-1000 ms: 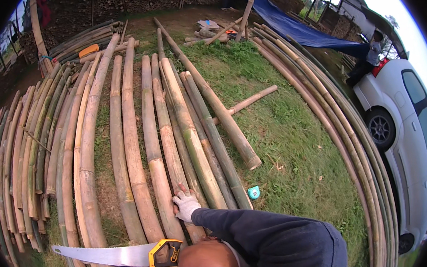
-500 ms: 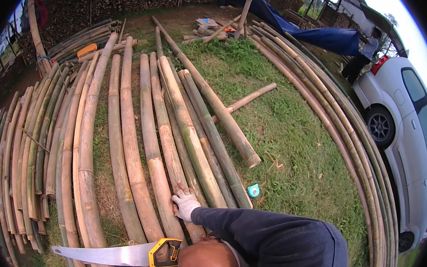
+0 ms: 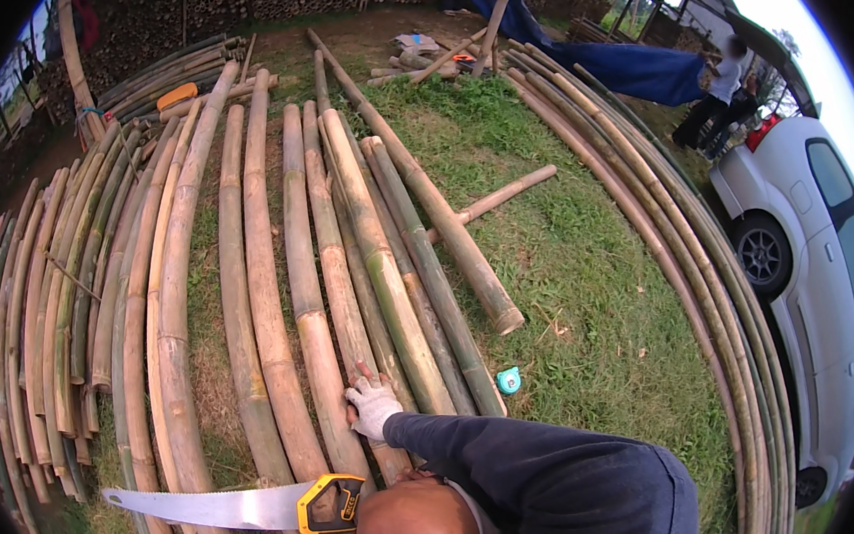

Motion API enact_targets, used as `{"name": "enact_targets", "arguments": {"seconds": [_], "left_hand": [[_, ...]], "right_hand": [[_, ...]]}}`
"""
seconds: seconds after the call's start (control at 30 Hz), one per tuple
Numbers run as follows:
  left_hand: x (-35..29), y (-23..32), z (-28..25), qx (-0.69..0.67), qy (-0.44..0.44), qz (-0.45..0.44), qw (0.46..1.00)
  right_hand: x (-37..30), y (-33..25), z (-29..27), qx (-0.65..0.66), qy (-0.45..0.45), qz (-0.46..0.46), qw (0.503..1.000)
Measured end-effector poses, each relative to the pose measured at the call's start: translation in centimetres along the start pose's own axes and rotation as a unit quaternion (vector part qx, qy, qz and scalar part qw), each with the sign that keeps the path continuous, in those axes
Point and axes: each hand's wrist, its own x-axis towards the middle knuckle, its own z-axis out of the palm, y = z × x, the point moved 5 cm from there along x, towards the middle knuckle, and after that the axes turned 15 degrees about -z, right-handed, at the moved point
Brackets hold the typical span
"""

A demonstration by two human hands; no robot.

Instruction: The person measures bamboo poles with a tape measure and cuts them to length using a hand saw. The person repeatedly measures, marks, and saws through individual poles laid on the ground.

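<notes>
Bamboo pole [image 3: 339, 305], long and pale, lies on the ground among a row of similar poles, its near end just beyond the hand saw [image 3: 218, 505]. A co-worker in a dark blue top bends over this end. Their gloved hand [image 3: 373, 406] rests on the pole above and right of the saw, fingers spread flat and not closed round it. The saw lies across the pole ends, blade pointing left, yellow-and-black handle beside the co-worker's head; whether a hand grips the handle cannot be told, as the head hides it. The wearer's own hands do not show. A small turquoise tape measure [image 3: 508, 380] lies on the grass [image 3: 584, 310] to the right of the saw and further off. A short cut pole [image 3: 497, 200] lies aslant well beyond that. A stack of thinner poles [image 3: 65, 279] spreads left of the saw. A white car [image 3: 827, 278] stands far right, with a blue tarp [image 3: 623, 67] beyond.
</notes>
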Motion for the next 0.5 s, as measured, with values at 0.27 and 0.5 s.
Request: {"name": "enact_targets", "arguments": {"seconds": [0.27, 0.5], "left_hand": [[0.42, -0.78, 0.15, -0.015, 0.021, 0.014, 1.0], [0.43, -0.12, 0.06, -0.012, -0.006, 0.022, 1.0]], "right_hand": [[0.0, 0.09, 0.1, -0.009, -0.018, -0.003, 1.0], [-0.04, 0.07, 0.07, -0.002, 0.008, -0.008, 1.0]]}}
